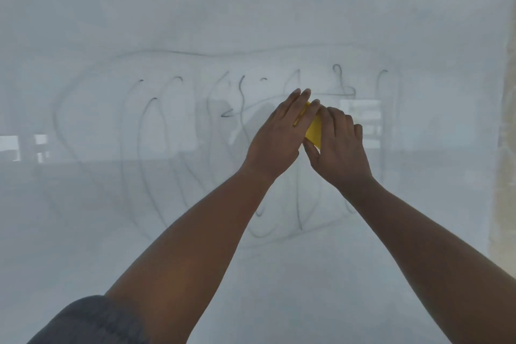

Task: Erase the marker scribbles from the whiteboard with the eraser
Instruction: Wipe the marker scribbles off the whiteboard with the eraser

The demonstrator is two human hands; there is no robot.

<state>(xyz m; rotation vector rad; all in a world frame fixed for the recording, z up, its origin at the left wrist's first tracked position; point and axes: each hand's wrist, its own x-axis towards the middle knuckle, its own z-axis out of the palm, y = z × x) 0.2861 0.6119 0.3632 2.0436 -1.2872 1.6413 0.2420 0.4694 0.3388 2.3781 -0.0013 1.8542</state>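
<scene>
A whiteboard point(139, 22) fills almost the whole view. Faint, partly wiped black marker scribbles point(156, 148) loop across its middle, with darker stroke ends along the top of the loops. A yellow eraser point(314, 128) is pressed against the board near the centre, mostly hidden between my hands. My left hand point(279, 134) lies over its left side with fingers stretched upward. My right hand point(339, 145) grips its right side, thumb under the lower edge.
The board's right edge meets a beige wall strip point(505, 120). Pale window reflections show on the board at left and right of centre. A grey sleeve point(92, 321) sits at the bottom left.
</scene>
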